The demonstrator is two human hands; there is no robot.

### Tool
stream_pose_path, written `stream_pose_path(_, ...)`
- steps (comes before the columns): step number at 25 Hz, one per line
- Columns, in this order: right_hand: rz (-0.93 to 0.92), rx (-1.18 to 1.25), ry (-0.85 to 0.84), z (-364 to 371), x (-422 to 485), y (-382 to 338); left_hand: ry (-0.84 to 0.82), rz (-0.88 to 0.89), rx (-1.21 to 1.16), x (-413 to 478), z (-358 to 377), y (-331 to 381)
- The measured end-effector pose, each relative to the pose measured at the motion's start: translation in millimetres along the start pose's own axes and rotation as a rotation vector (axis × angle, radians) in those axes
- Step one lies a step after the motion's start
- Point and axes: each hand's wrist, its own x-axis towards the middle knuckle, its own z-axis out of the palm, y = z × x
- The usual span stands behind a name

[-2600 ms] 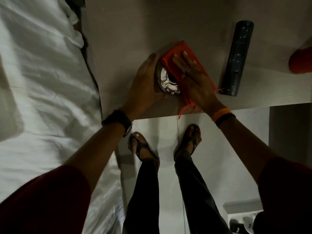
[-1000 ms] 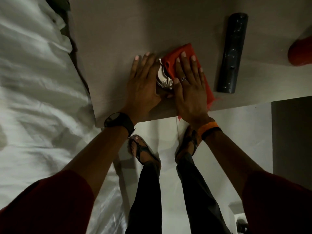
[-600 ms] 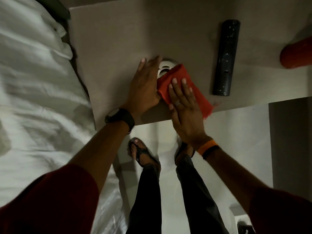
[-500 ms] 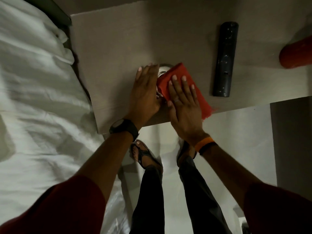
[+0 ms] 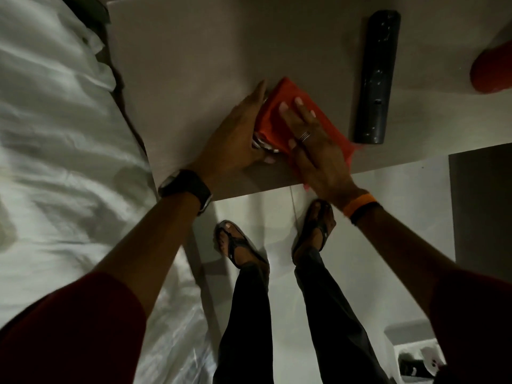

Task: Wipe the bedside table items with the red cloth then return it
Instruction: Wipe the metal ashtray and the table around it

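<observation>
The red cloth (image 5: 279, 102) lies over a small shiny metal dish (image 5: 259, 144) near the front edge of the bedside table (image 5: 194, 67). My right hand (image 5: 313, 145) presses flat on the cloth, fingers spread, ring visible. My left hand (image 5: 238, 134) cups the dish's left side and steadies it. Only a sliver of the dish shows between the hands. A black remote (image 5: 376, 76) lies lengthwise to the right of the cloth, untouched.
A red rounded object (image 5: 491, 70) sits at the table's right edge. The bed with white sheets (image 5: 55, 134) borders the table on the left. My sandalled feet (image 5: 235, 245) stand on the pale floor below. A white box (image 5: 412, 356) sits at lower right.
My right hand has slid the cloth across the dish, now covering almost all of it. My left hand has turned on edge against the dish's side.
</observation>
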Motion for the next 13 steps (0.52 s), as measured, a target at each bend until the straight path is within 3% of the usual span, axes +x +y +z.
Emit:
stream_pose_path(4,0.025,-0.056,0.026,-3,20,7,0.107,-0.015,0.068,-1,1,-3)
stream_pose_path(9,0.097,-0.237,0.048,25,-36,-26,0.261,-0.056,0.197,-14,15,6)
stream_pose_path(13,0.178,-0.158,0.149,16,10,-20,0.438,-0.108,0.196,-36,39,16)
